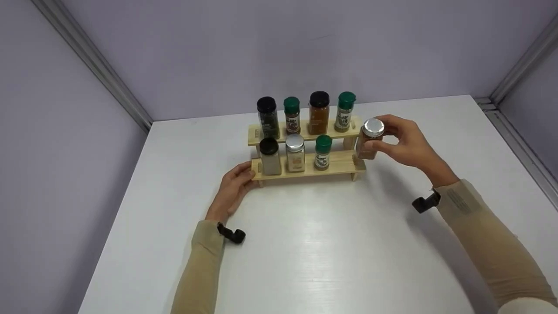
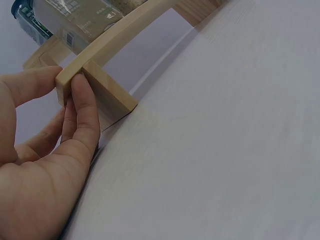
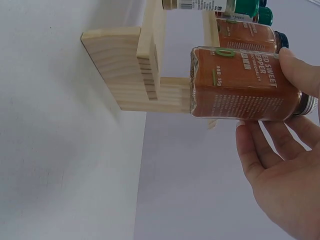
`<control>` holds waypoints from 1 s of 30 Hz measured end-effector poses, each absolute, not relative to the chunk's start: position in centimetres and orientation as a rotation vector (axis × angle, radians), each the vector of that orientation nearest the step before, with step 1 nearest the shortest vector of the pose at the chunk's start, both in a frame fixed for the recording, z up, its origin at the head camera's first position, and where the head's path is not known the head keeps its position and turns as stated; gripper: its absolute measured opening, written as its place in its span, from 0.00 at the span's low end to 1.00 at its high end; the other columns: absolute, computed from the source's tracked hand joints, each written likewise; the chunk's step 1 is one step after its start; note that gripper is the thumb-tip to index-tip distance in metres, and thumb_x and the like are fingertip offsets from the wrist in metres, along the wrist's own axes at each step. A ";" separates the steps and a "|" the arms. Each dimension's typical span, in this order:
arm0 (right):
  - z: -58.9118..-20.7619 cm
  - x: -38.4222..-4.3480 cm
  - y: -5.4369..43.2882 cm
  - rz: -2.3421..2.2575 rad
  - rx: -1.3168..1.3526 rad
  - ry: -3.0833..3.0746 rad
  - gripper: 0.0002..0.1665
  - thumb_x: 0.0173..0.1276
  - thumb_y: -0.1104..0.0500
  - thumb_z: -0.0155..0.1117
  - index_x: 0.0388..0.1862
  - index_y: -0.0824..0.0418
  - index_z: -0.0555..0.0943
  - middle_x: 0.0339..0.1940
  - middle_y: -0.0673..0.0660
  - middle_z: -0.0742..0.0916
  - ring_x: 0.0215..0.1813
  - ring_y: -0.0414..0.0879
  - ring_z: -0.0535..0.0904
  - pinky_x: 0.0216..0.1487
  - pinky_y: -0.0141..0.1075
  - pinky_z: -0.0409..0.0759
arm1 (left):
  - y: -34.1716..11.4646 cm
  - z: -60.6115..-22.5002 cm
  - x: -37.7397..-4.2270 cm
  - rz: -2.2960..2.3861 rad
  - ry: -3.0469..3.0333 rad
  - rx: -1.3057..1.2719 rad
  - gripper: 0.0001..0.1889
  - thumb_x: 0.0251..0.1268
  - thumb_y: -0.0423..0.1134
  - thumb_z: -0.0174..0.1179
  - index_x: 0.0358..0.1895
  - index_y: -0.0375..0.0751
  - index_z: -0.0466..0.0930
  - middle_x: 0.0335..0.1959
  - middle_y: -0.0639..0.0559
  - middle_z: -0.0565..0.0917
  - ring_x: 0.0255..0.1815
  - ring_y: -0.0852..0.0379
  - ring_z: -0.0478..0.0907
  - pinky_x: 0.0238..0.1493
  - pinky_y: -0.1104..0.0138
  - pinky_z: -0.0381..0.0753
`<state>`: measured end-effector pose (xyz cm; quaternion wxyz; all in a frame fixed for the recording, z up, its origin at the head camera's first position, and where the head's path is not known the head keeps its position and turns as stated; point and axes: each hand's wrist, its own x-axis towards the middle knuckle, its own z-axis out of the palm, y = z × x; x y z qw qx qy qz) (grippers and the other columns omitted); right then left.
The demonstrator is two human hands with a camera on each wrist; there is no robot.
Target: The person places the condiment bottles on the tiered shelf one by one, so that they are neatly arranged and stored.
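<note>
A two-tier wooden spice rack (image 1: 342,163) stands on the white table. My left hand (image 1: 231,187) pinches the left end of its lower shelf, with the thumb on top and fingers beneath. At the rack's right end, my right hand (image 1: 407,141) grips a glass jar of red sweet pepper powder (image 3: 235,85) with a silver lid. The jar is slightly tilted, held off the lower shelf's right end. On that shelf stand a black-capped jar (image 1: 270,163), a silver-lidded jar (image 1: 295,159) and a green-capped jar (image 1: 323,157). The lower shelf's right end is bare.
The upper shelf carries a black-capped dark jar (image 1: 268,122), a small green-capped jar (image 1: 292,120), an orange-brown jar (image 1: 319,117) and another green-capped jar (image 1: 345,113). A pale wall (image 1: 196,61) rises behind the table (image 1: 305,244).
</note>
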<state>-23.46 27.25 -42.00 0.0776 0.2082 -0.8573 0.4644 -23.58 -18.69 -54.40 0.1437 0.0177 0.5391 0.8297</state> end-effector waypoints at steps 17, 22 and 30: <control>-42.0 -23.4 24.9 1.413 0.671 -2.606 0.30 0.70 0.58 0.79 0.67 0.63 0.82 0.59 0.55 0.87 0.58 0.36 0.82 0.64 0.24 0.78 | -18.8 -54.3 -23.4 2.376 1.585 0.043 0.24 0.82 0.32 0.59 0.75 0.31 0.70 0.65 0.41 0.79 0.61 0.51 0.82 0.58 0.65 0.86; -42.4 -23.6 24.3 1.404 0.679 -2.619 0.29 0.70 0.57 0.79 0.67 0.62 0.82 0.58 0.54 0.87 0.57 0.36 0.82 0.64 0.23 0.78 | -18.8 -54.3 -23.5 2.381 1.583 0.041 0.24 0.82 0.32 0.58 0.75 0.31 0.70 0.64 0.41 0.80 0.59 0.51 0.82 0.57 0.64 0.87; -43.1 -23.8 23.2 1.430 0.695 -2.634 0.29 0.69 0.59 0.80 0.66 0.62 0.83 0.57 0.57 0.88 0.56 0.37 0.83 0.63 0.24 0.80 | -18.7 -54.3 -23.5 2.381 1.582 0.038 0.24 0.82 0.31 0.58 0.76 0.31 0.69 0.63 0.42 0.79 0.59 0.51 0.82 0.56 0.65 0.87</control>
